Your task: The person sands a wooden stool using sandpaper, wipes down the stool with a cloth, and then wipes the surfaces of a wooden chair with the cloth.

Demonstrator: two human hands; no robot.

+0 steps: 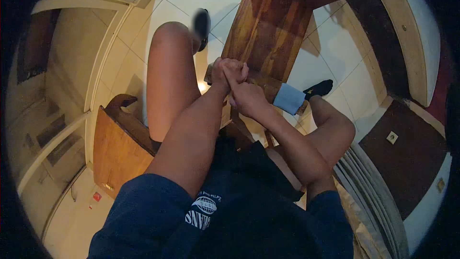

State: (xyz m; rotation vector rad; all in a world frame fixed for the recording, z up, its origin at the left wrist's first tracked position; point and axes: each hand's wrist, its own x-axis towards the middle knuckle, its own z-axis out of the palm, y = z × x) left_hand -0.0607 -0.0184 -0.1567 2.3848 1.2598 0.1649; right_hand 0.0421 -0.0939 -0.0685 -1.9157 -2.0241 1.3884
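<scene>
My left hand [233, 70] is closed, its fingers curled in front of my lap. Against it rests my right hand [250, 100], with one finger stretched along the left hand and the other fingers folded under. Whether either hand holds anything small is hidden. Both hands are above the near end of a brown wooden bench or table [263, 29]. A light blue folded cloth [289, 98] lies over its near crosspiece, just right of my right hand.
A wooden piece of furniture [120, 151] stands left of my thigh, beside a framed glass panel [72, 62]. My bare legs are spread, with dark footwear on the tiled floor [330, 50]. Grey pleated fabric [371, 196] and a brown panel with a socket [392, 137] are at right.
</scene>
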